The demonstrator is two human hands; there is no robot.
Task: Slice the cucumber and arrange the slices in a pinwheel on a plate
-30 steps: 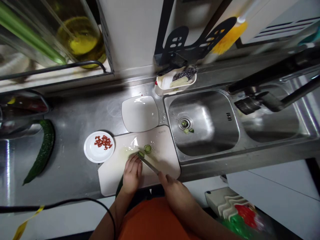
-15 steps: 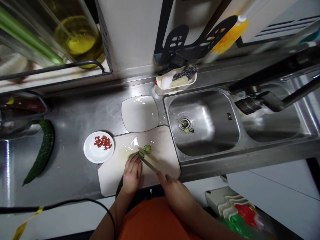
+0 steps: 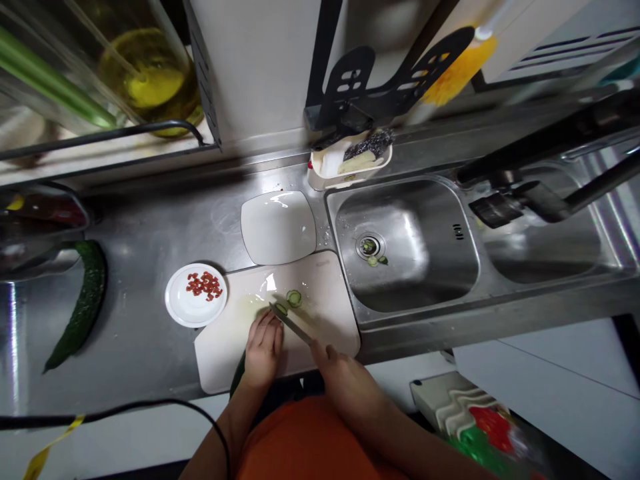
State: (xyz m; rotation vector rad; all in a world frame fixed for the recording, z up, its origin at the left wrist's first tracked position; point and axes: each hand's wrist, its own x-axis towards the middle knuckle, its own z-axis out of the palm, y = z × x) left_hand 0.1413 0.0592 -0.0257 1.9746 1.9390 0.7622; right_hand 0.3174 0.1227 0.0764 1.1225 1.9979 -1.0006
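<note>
My left hand (image 3: 263,350) is closed over a cucumber (image 3: 239,375) on the pale cutting board (image 3: 220,353); most of the cucumber is hidden under the hand and wrist. In my right hand (image 3: 345,377) is the handle of a knife (image 3: 295,327), its blade slanting up and left to the cut end by my left fingertips. One slice (image 3: 281,309) lies against the blade. Just beyond it, cucumber slices (image 3: 294,298) rest on the board near a wet patch.
A small white plate (image 3: 177,303) with chopped red bits stands left of the board, an empty square plate (image 3: 279,227) behind it. Another cucumber (image 3: 83,310) lies far left. The sink (image 3: 420,280) is at the right, with cucumber scraps by its drain. A black cable (image 3: 165,401) crosses the lower left.
The knife and my right hand have shifted slightly left, the blade tip reaching a little further past the slice. My left hand holds nearly the same place.
</note>
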